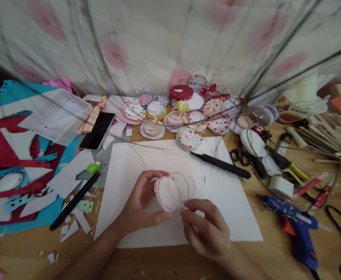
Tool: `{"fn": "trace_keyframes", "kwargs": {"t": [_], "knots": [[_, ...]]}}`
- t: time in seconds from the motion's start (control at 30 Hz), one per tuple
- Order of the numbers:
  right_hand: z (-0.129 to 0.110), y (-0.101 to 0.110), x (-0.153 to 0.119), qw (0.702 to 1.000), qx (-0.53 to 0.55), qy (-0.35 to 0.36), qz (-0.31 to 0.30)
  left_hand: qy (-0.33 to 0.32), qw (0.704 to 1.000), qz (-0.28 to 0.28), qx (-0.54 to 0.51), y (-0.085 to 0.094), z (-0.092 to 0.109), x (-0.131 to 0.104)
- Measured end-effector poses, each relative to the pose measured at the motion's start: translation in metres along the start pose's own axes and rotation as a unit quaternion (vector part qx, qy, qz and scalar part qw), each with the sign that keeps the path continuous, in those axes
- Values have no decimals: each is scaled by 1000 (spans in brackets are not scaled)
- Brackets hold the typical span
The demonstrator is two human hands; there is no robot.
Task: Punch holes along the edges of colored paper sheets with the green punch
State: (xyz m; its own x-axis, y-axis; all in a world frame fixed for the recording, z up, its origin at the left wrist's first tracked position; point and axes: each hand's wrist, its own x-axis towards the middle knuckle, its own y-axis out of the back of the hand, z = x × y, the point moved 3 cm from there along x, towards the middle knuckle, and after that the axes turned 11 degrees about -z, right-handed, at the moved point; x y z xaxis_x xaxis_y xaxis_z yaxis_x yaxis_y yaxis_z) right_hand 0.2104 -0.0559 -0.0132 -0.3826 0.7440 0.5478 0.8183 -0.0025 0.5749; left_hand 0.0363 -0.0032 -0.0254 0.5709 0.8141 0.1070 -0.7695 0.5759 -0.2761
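Note:
My left hand (143, 202) holds a small round pale pink piece (168, 193) by its edge, thumb below and fingers behind it. Loops of thin wire or cord (186, 182) curl out over the piece's right side. My right hand (207, 227) pinches the thin strand at the piece's lower right edge, with thumb and fingertips together. Both hands are above a white sheet of paper (129, 163). Beyond them, a black pen-like tool (223, 165) lies across the sheet's upper right, near a round green-edged decorated piece (189, 139).
Decorated discs (155, 109) crowd the back. On the left are a clear box (56, 116), a phone (97, 131), a black pen (74, 202) and paper scraps. At right are scissors (239, 156), pliers (293, 171), a blue glue gun (297, 221) and wooden sticks (319, 134).

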Motion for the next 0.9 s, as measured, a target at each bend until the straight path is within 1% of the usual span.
{"fn": "trace_keyframes", "kwargs": {"t": [0.13,0.23,0.37,0.53,0.77,0.9], "knots": [[0,-1,3,1000,-22,-3,-20,3,1000,-6,0,0,-3,-1],[0,-1,4,999,-12,12,-34,-18,1000,-5,15,0,-4,-1],[3,-4,1,999,12,5,-51,-31,999,-13,16,0,-3,-2],[2,-6,2,999,12,0,-45,-29,999,-9,27,1,-2,-3],[2,-9,5,998,23,-33,-48,-36,998,-17,48,1,-4,-4],[1,-8,6,998,19,-29,-46,-38,998,-19,55,-1,-2,-3]]}}
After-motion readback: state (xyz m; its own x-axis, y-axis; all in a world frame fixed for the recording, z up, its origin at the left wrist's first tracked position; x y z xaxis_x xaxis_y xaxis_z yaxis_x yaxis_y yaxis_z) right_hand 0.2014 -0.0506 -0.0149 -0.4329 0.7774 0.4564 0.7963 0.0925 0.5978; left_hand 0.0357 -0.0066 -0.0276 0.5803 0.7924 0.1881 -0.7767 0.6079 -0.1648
